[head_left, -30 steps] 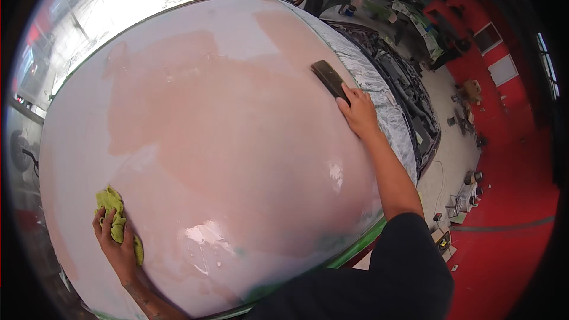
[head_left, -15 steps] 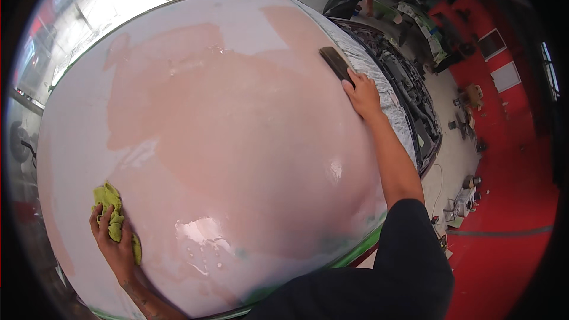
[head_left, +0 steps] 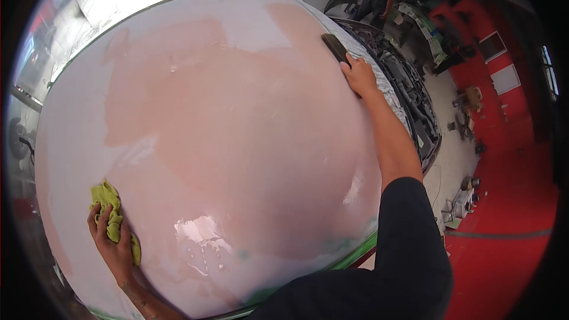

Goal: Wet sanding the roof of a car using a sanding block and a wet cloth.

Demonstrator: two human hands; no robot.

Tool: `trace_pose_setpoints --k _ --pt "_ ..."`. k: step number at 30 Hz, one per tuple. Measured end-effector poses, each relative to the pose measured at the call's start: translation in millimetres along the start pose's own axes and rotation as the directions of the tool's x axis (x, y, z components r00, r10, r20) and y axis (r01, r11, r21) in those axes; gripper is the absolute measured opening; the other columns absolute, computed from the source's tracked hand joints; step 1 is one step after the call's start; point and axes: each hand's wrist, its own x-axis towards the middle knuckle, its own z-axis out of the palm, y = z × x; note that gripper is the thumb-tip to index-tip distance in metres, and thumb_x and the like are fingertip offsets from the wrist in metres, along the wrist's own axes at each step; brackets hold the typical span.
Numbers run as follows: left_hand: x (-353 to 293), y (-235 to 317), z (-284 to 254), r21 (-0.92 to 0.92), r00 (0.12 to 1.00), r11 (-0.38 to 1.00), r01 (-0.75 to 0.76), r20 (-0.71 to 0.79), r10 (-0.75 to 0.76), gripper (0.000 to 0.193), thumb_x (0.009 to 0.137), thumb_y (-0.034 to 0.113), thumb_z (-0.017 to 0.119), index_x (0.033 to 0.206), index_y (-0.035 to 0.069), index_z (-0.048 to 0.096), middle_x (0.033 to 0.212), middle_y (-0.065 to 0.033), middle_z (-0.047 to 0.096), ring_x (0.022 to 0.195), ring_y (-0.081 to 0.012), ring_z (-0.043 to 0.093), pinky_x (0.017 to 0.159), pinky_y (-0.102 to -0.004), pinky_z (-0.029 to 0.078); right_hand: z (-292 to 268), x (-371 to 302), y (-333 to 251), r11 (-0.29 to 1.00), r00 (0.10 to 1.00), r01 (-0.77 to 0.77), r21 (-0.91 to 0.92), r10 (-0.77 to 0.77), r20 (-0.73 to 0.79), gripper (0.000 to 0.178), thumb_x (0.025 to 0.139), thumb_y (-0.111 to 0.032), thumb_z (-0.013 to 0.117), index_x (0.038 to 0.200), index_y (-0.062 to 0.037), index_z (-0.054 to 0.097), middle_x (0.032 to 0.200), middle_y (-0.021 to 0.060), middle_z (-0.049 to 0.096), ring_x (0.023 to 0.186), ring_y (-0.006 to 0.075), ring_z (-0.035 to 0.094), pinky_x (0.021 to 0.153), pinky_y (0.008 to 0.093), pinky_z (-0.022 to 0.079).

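Note:
A large car roof panel [head_left: 237, 124], patchy in pale grey and pinkish brown, fills most of the view and shines wet. My right hand [head_left: 359, 77] is closed round the near end of a long dark sanding block [head_left: 334, 46], which lies against the panel near its far right edge. On the panel's left side my left hand [head_left: 112, 243] is closed on a crumpled yellow-green cloth [head_left: 105, 194], pressing it against the surface. Part of the cloth is hidden under my fingers and palm.
Crinkled pale covering [head_left: 388, 92] lies beside the panel's right edge, next to an exposed engine bay [head_left: 409, 89]. Another person [head_left: 379, 3] stands beyond it. Green masking tape [head_left: 355, 252] borders the panel's near edge. Red flooring [head_left: 504, 189] and scattered workshop items are at the right.
My right hand and the sanding block have shifted slightly up along the panel's right edge. My left hand and the cloth have barely moved. The other person has moved to the right.

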Motion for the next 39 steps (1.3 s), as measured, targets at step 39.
trace_pose_setpoints --k 39 --pt "-4.9 -1.3 -5.9 0.065 1.000 0.997 -0.028 -0.007 0.029 0.042 0.089 0.008 0.070 0.131 0.008 0.068 0.147 -0.0133 0.050 0.140 -0.0363 0.045 0.116 -0.0470 0.039 -50.0 -243.2 -28.9 0.967 0.983 0.173 0.186 -0.158 -0.095 0.057 0.096 -0.033 0.067 0.148 -0.0121 0.055 0.134 0.0159 0.059 0.109 0.0400 0.054 0.097 0.0490 0.046"
